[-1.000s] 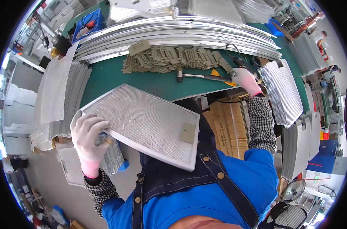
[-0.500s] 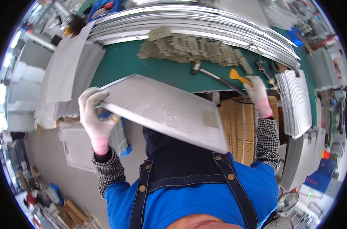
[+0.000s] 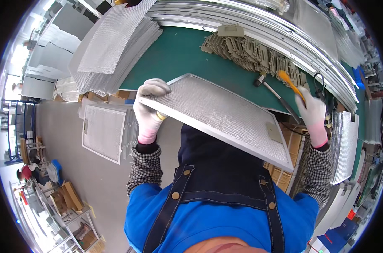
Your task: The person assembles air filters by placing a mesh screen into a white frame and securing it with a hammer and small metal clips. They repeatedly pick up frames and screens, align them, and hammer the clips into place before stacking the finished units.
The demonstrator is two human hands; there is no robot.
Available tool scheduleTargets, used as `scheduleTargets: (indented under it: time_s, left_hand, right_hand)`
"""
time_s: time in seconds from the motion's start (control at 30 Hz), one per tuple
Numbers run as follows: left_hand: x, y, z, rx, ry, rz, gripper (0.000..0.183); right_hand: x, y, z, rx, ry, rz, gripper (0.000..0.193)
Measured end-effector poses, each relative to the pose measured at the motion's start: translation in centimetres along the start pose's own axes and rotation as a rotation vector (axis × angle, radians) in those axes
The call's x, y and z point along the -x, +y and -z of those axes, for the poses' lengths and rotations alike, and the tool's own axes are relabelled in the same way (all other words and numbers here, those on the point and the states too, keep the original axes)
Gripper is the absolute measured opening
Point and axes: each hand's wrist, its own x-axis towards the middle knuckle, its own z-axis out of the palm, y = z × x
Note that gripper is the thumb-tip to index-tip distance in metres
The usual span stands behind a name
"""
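My gloved left hand (image 3: pixel 150 110) grips the left corner of a framed metal mesh filter panel (image 3: pixel 217 110), thumb below and fingers over the edge. The panel is tilted in front of my body, its far edge by the green bench top. A small beige plate (image 3: pixel 274 132) sits at its right end. My gloved right hand (image 3: pixel 312 111) is closed on a yellow-orange scraper (image 3: pixel 289 84), its blade pointing up and left. Beside that hand a hammer (image 3: pixel 280 98) with a dark handle lies on the bench, apart from the panel.
A heap of beige plastic pieces (image 3: pixel 252 52) lies on the green bench (image 3: pixel 174 55), in front of long aluminium profiles (image 3: pixel 259 25). Mesh sheets (image 3: pixel 115 50) are stacked at the left, more (image 3: pixel 342 145) at the right. Framed panels (image 3: pixel 103 133) stand on the floor at left.
My view has turned, so the bench and stacks appear shifted right. The left hand still holds the panel, and the right hand still holds the scraper, now more upright.
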Motion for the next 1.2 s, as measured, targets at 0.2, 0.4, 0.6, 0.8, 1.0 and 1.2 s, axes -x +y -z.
scheduleTargets:
  time_s: [0.2,0.4,0.6,0.8,1.0,1.2]
  left_hand:
    - [-0.9,-1.5,-1.3,0.198,0.011,-0.065,0.062]
    - [-0.6,-1.2,-1.7,0.233,0.038,-0.012,0.061]
    - [-1.6,-1.4,-1.7,0.236,0.004,0.024,0.063]
    - [-2.2,-1.0,-0.9,0.174,-0.061,0.011,0.062]
    - [-1.9,-0.5,-0.5,0.153,-0.112,0.004,0.059]
    - [-1.0,-0.8,-0.6,0.166,-0.097,0.019,0.057]
  right_hand:
    - [-10.2,-14.2,-0.5,0.068,-0.405,0.483,0.018]
    - [-15.8,-23.2,-3.1,0.141,-0.643,0.745,0.014]
    - [-17.4,-24.9,-6.2,0.048,-0.706,0.719,0.014]
    - [-17.1,-25.8,-4.6,0.091,-0.742,0.719,0.016]
    - [-15.9,-24.6,-1.2,0.117,-0.724,0.718,0.015]
    - [-16.7,-23.4,3.8,0.039,-0.598,0.683,0.013]
